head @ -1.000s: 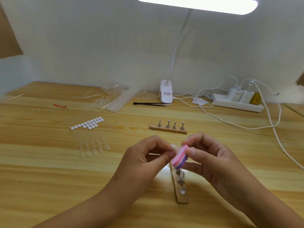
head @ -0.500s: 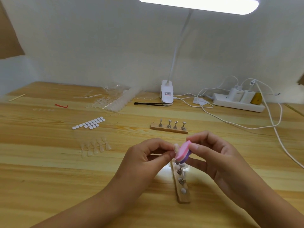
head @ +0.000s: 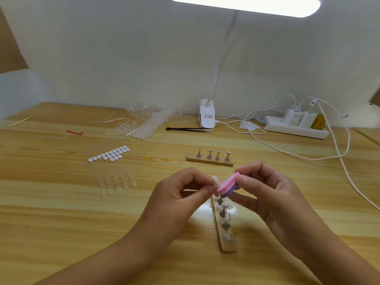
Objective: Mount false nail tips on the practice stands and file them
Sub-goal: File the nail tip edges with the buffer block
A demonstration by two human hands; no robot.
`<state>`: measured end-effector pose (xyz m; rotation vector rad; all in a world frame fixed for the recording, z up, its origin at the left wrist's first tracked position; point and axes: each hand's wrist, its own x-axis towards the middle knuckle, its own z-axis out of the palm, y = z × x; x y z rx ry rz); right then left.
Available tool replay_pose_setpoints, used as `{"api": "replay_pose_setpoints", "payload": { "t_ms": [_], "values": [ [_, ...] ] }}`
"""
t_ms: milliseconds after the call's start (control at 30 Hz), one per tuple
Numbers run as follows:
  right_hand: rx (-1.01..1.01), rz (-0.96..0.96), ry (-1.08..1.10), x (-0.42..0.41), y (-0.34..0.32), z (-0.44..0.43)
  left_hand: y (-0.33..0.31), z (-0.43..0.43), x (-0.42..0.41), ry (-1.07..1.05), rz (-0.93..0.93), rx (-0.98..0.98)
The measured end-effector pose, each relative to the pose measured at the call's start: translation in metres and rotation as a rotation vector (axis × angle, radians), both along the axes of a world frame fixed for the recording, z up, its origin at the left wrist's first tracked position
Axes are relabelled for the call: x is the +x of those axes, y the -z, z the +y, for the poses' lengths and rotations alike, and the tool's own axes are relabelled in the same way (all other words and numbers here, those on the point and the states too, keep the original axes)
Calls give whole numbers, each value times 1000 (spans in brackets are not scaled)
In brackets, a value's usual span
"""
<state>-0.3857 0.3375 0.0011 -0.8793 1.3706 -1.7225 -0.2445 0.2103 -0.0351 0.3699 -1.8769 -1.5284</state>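
Just above the near-middle of the surface, a clear nail tip [head: 215, 180] is pinched in the left grip [head: 178, 194], with thumb and forefinger closed round its base so the free end is left sticking out to the right. A small pink-and-purple buffer block [head: 227, 185] is pinched in the right grip [head: 273, 194], tilted and laid against that exposed end. So filing seems to be done in the air rather than on a peg, probably because a loose tip can be turned to meet the block more easily, and the thin plastic is backed by fingers so it isn't bent.

Right under the hands, the near stand [head: 229, 246] is laid lengthwise, pointing away, so its row of metal pegs can be reached one after another. A couple of tips look to be mounted on the middle pegs already, and a white pad is seen on the closest one, presumably waiting for a tip.

A second stand [head: 209, 161] with four bare pegs is parked further back, crosswise, out of the way until needed. Off to the left, a sprue of spare tips [head: 117, 183] and a sheet of white adhesive dots [head: 110, 154] are kept within easy reach. The job can be reckoned early-to-middle. Exactly which edge is being touched can't be made out.
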Motion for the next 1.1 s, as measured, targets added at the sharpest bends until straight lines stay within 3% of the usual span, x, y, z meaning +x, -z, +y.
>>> {"api": "replay_pose_setpoints", "payload": {
  "t_ms": [133,267,400,533,667,833,967,1100],
  "values": [
    [15,1,-108,6,0,0,-1,1,1,12,1,-31],
    [-5,-15,9,1,-2,1,-2,2,1,-2,0,-11],
    [15,14,-110,8,-1,0,-2,2,1,0,4,-32],
    [1,-17,5,3,-2,-1,-3,1,1,-12,1,-20],
    [10,-11,-84,6,0,-1,-3,2,1,-7,2,-22],
    [0,-71,20,1,-1,-2,-3,2,1,-11,3,-11],
    [4,-20,-85,5,0,-1,-2,2,1,-2,4,-21],
    [3,-87,74,-5,1,-2,-3,3,1,-1,20,3]
  ]
}}
